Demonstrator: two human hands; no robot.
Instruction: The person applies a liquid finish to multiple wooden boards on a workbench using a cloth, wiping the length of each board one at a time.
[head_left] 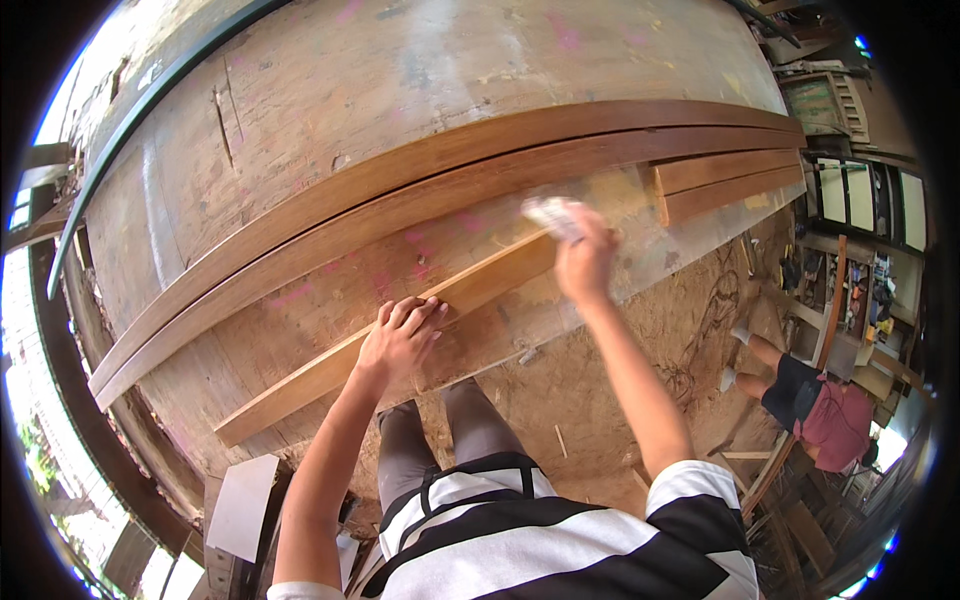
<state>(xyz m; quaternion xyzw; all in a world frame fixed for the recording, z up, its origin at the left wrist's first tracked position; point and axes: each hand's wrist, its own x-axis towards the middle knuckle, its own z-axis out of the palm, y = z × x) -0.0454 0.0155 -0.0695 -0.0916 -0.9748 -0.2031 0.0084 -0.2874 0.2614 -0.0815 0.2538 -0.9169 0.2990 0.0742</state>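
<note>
A narrow, light-brown wooden board lies slantwise across the near part of the workbench. My left hand rests over the middle of this board, its fingers bent round the edge. At the board's right end, my right hand is closed on a crumpled whitish cloth. Motion smears both the hand and the cloth, so its exact kind is unsure. The cloth touches or hovers just over the board; I cannot tell which. My right fingers hide the board's far end.
Two long, darker wooden strips curve across the workbench beyond my hands. Shorter strips lie at the right. A person bends over on the right, among timber. A pale flat panel stands near my left arm.
</note>
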